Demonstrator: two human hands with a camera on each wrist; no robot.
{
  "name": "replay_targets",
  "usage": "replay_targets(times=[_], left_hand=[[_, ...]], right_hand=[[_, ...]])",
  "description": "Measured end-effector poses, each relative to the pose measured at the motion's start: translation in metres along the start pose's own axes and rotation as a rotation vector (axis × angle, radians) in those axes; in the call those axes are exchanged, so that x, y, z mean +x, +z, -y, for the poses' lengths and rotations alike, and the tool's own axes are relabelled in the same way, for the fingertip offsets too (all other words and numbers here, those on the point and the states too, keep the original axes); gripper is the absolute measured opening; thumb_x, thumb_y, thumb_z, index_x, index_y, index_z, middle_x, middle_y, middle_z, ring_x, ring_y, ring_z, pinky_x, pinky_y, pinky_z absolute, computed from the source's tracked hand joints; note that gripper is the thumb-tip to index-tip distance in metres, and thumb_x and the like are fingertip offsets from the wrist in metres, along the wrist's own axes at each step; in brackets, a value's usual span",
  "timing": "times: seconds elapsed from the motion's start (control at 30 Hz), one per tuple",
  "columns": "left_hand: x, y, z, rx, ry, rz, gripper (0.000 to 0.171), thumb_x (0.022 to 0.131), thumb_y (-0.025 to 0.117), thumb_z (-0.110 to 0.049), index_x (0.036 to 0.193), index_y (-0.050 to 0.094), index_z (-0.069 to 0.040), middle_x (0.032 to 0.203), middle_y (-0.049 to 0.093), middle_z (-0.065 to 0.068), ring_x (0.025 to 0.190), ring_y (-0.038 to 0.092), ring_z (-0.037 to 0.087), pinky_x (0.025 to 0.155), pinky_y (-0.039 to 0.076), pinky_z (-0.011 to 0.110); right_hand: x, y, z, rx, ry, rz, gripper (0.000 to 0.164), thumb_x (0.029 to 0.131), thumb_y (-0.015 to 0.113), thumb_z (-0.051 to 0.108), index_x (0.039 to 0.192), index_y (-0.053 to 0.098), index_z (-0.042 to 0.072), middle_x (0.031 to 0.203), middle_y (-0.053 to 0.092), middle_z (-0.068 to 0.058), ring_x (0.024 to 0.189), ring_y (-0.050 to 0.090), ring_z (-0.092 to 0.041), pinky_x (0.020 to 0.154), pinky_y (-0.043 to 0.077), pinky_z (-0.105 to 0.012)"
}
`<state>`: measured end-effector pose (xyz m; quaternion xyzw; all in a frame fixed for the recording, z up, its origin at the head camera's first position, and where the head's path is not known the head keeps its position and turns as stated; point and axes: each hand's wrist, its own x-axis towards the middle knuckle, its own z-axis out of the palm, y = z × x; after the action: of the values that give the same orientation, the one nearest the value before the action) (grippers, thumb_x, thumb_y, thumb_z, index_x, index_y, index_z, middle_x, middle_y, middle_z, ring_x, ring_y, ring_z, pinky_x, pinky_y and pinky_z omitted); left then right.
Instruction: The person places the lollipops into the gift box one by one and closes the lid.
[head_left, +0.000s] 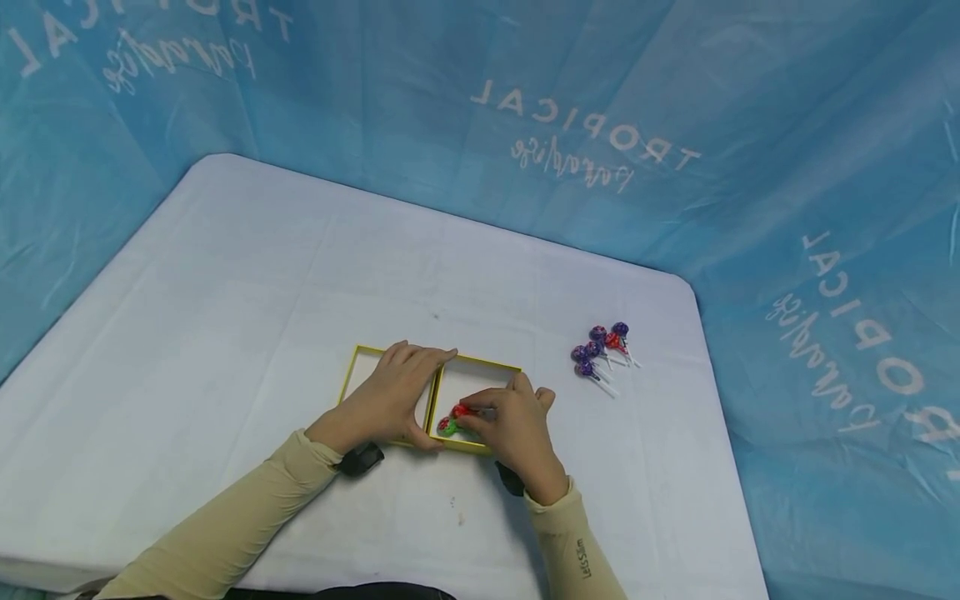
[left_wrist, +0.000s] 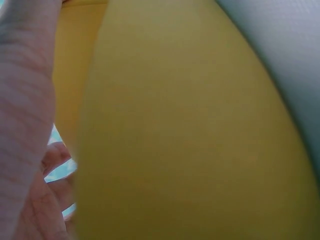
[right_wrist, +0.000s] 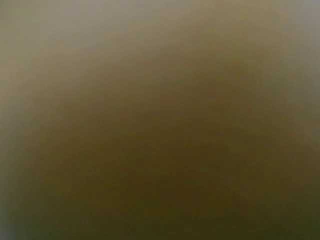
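Observation:
A shallow yellow-edged box [head_left: 487, 361] with a white inside lies open in two halves side by side. My left hand [head_left: 393, 396] reaches across the left half and grips the box near the middle edges, fingers at the far side and thumb at the near side. In the left wrist view, the yellow outer wall [left_wrist: 190, 120] fills most of the picture. Over the right half, my right hand [head_left: 521, 425] pinches a red lollipop [head_left: 460, 410], its stick mostly hidden by the fingers. A green lollipop [head_left: 447, 427] lies beside it in the near left corner. The right wrist view is only a brown blur.
Several purple lollipops [head_left: 584, 368] and a red-wrapped lollipop [head_left: 613, 340] lie in a loose group to the right of the box, sticks pointing right. A white cloth covers the table [head_left: 247, 275]. Blue printed curtains [head_left: 420, 100] hang around its far sides.

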<state>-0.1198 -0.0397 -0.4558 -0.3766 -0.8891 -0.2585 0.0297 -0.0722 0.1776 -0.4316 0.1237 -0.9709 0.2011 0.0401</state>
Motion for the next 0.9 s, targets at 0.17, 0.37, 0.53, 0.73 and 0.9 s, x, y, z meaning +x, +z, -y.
replay_targets(times=[0.17, 0.37, 0.53, 0.73, 0.9], left_hand=[[-0.0012, -0.0008, -0.0001, 0.005, -0.014, 0.008, 0.126, 0.053, 0.089, -0.068, 0.152, 0.038, -0.010, 0.142, 0.052, 0.007, 0.124, 0.049, 0.030, 0.116, 0.030, 0.055], [-0.0007, -0.0012, -0.0009, -0.010, -0.013, 0.011, 0.125, 0.053, 0.090, -0.066, 0.152, 0.039, -0.009, 0.142, 0.052, 0.007, 0.124, 0.049, 0.030, 0.116, 0.029, 0.055], [-0.0016, 0.0003, -0.0014, -0.018, -0.006, -0.017, 0.125, 0.053, 0.091, -0.065, 0.152, 0.040, -0.009, 0.141, 0.053, 0.008, 0.123, 0.049, 0.030, 0.115, 0.030, 0.057], [-0.0011, 0.0029, -0.0007, -0.020, 0.006, -0.022, 0.124, 0.054, 0.090, -0.066, 0.152, 0.039, -0.009, 0.141, 0.053, 0.007, 0.123, 0.049, 0.031, 0.115, 0.030, 0.058], [0.0010, 0.0023, -0.0004, -0.018, 0.010, -0.016, 0.126, 0.052, 0.091, -0.065, 0.152, 0.039, -0.009, 0.141, 0.053, 0.008, 0.123, 0.049, 0.031, 0.115, 0.029, 0.058]], right_hand=[[0.0002, 0.0007, 0.0007, -0.015, -0.001, 0.019, 0.024, 0.075, 0.086, 0.042, 0.094, 0.083, 0.027, 0.086, 0.077, 0.011, 0.073, 0.030, -0.012, 0.071, 0.013, -0.040], [-0.0001, -0.0004, 0.0010, -0.031, 0.002, 0.035, 0.024, 0.076, 0.086, 0.044, 0.094, 0.083, 0.028, 0.083, 0.076, 0.011, 0.073, 0.030, -0.012, 0.071, 0.013, -0.040], [0.0002, -0.0005, -0.0001, -0.034, -0.002, 0.049, 0.023, 0.077, 0.085, 0.044, 0.095, 0.083, 0.029, 0.083, 0.075, 0.013, 0.076, 0.034, -0.011, 0.072, 0.016, -0.041], [-0.0005, -0.0016, -0.0013, -0.030, 0.008, 0.049, 0.028, 0.074, 0.087, 0.045, 0.095, 0.083, 0.028, 0.082, 0.075, 0.012, 0.076, 0.034, -0.011, 0.072, 0.017, -0.042], [-0.0010, -0.0017, -0.0027, -0.020, 0.014, 0.034, 0.030, 0.074, 0.087, 0.046, 0.096, 0.083, 0.026, 0.082, 0.075, 0.011, 0.074, 0.032, -0.011, 0.071, 0.015, -0.041]])
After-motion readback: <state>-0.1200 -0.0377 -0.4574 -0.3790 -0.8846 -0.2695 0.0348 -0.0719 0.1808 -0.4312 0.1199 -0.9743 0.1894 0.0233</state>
